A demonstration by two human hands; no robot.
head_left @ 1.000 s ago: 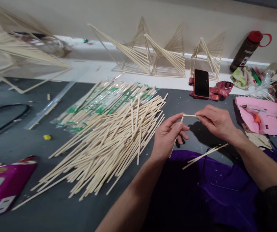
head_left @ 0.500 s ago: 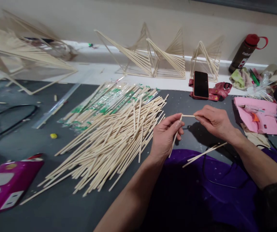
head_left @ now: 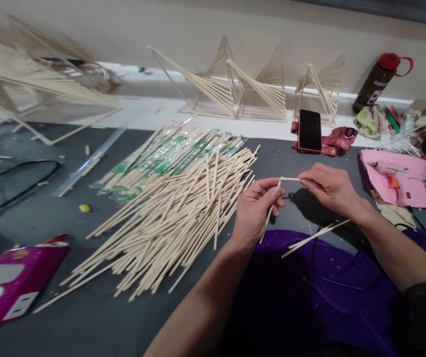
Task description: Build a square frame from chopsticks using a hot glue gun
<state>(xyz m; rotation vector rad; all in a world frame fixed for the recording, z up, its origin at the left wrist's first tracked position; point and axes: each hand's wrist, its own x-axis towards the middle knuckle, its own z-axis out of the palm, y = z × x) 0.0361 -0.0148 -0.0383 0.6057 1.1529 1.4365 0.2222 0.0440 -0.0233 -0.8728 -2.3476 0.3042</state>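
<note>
My left hand (head_left: 254, 208) is closed around a thin wooden stick (head_left: 269, 218) that slants down through its fingers. My right hand (head_left: 328, 187) pinches a short horizontal stick (head_left: 289, 179) whose left end meets the tip of the left hand's stick. Both hands hover above the dark grey table (head_left: 86, 317). A big pile of loose wooden sticks (head_left: 168, 223) lies to the left of my left hand. A pair of sticks (head_left: 315, 238) rests on purple cloth (head_left: 332, 277) below my right hand.
Wrapped chopstick packs (head_left: 161, 156) lie behind the pile. Stick-built models (head_left: 242, 84) stand along the wall. A phone (head_left: 309, 130), a brown bottle with a red cap (head_left: 378, 82), pink paper (head_left: 399, 184) and clutter fill the right. A magenta box (head_left: 16, 277) sits at front left.
The view has shifted slightly; the hands keep holding the two sticks joined at the tip, barely moving.
</note>
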